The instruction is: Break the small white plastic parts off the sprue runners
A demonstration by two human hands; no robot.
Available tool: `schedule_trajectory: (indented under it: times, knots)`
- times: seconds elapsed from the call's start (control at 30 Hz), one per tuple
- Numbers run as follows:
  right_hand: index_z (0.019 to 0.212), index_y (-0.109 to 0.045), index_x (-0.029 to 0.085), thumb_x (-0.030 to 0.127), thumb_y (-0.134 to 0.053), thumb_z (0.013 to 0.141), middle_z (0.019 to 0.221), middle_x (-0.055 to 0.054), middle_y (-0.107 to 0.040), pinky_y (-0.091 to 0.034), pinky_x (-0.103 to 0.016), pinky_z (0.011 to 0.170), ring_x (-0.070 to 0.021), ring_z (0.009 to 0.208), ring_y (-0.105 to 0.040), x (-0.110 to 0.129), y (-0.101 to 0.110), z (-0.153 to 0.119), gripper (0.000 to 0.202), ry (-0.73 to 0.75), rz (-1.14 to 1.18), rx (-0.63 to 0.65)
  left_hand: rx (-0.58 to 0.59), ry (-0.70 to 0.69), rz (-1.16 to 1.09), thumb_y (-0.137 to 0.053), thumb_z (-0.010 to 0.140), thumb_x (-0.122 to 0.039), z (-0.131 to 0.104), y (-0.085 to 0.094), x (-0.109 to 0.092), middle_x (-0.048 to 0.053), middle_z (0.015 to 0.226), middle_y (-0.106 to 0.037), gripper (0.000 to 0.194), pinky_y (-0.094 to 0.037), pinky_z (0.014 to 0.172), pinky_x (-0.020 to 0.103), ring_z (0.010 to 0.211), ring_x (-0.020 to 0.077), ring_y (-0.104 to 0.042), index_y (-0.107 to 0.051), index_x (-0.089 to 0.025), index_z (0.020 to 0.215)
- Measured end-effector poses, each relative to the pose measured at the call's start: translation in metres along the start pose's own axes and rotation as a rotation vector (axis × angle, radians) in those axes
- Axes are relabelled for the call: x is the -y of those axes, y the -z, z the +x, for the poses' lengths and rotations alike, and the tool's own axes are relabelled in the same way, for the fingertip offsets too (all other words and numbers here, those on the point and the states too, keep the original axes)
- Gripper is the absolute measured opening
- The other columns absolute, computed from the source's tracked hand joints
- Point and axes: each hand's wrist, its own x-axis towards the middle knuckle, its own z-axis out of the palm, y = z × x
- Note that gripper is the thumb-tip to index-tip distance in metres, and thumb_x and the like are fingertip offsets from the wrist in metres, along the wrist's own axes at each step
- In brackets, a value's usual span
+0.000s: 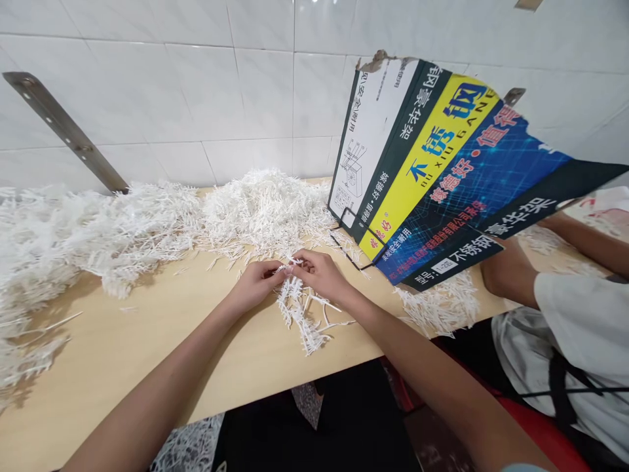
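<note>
My left hand (259, 282) and my right hand (322, 274) meet over the wooden tabletop, fingers pinched close together. Between the fingertips shows a small white branched plastic piece (284, 267), partly hidden by them. Just below my hands lies a small clump of the same white twig-like pieces (301, 314), with thin bare white stems (330, 308) beside it under my right wrist. Beyond my fingers rises a large heap of these white pieces (268, 203).
More white pieces (73, 242) spread along the table's left and back. A torn printed cardboard panel (432, 170) stands in a black wire stand (361, 263) on the right. Behind it appear another person's arm (511, 272) and white shirt (580, 334). A metal bracket (69, 131) juts from the tiled wall.
</note>
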Motion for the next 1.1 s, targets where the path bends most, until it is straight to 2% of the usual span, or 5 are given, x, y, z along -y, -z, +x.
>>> schedule_trajectory:
  times: [0.3,0.43,0.6,0.8,1.1]
  knots:
    - [0.081,-0.057,0.018,0.031,-0.056,0.098,0.071,0.002,-0.054,-0.033,-0.025,0.066,-0.0139,0.069,-0.048,-0.005,0.000,0.001,0.021,0.092,-0.135,0.006,-0.001,-0.011,0.086,-0.049,0.098,-0.056,-0.001,-0.004,-0.005,-0.004,0.063,-0.037,0.049,-0.026,0.060,0.027,0.062,0.0125,-0.036,-0.045,-0.019,0.067]
    - [0.080,-0.054,0.018,0.028,-0.050,0.100,0.074,0.000,-0.055,-0.031,-0.026,0.067,-0.0145,0.071,-0.048,-0.007,0.003,0.001,0.023,0.131,-0.187,0.159,0.077,-0.094,0.161,-0.047,0.100,-0.050,-0.003,-0.001,-0.001,-0.004,0.064,-0.043,0.042,-0.029,0.062,0.027,0.063,0.0128,-0.039,-0.053,-0.018,0.074]
    - [0.079,-0.058,0.016,0.037,-0.054,0.100,0.073,0.002,-0.055,-0.034,-0.025,0.068,-0.0135,0.071,-0.048,-0.007,0.016,0.001,0.030,0.099,0.163,0.485,0.326,-0.165,-0.016,-0.055,0.096,-0.047,-0.004,0.005,-0.005,-0.002,0.066,-0.046,0.039,-0.030,0.062,0.027,0.063,0.0128,-0.039,-0.057,-0.017,0.071]
    - [0.071,-0.059,0.015,0.056,-0.070,0.089,0.069,0.001,-0.054,-0.037,-0.027,0.068,-0.0136,0.067,-0.049,-0.008,0.020,-0.002,0.046,0.050,0.620,0.705,0.486,-0.120,-0.273,-0.068,0.085,-0.050,-0.006,0.007,-0.010,0.001,0.061,-0.048,0.043,-0.029,0.060,0.031,0.062,0.0151,-0.040,-0.058,-0.018,0.059]
    - [0.085,-0.060,0.017,0.047,-0.079,0.081,0.064,0.006,-0.053,-0.036,-0.021,0.049,-0.0081,0.050,-0.049,-0.003,0.007,0.000,0.036,-0.311,0.758,0.258,-0.096,0.096,-0.610,-0.071,0.086,-0.040,-0.001,-0.004,0.007,0.004,0.070,-0.059,0.025,-0.041,0.065,0.030,0.065,0.0162,-0.052,-0.070,-0.015,0.079]
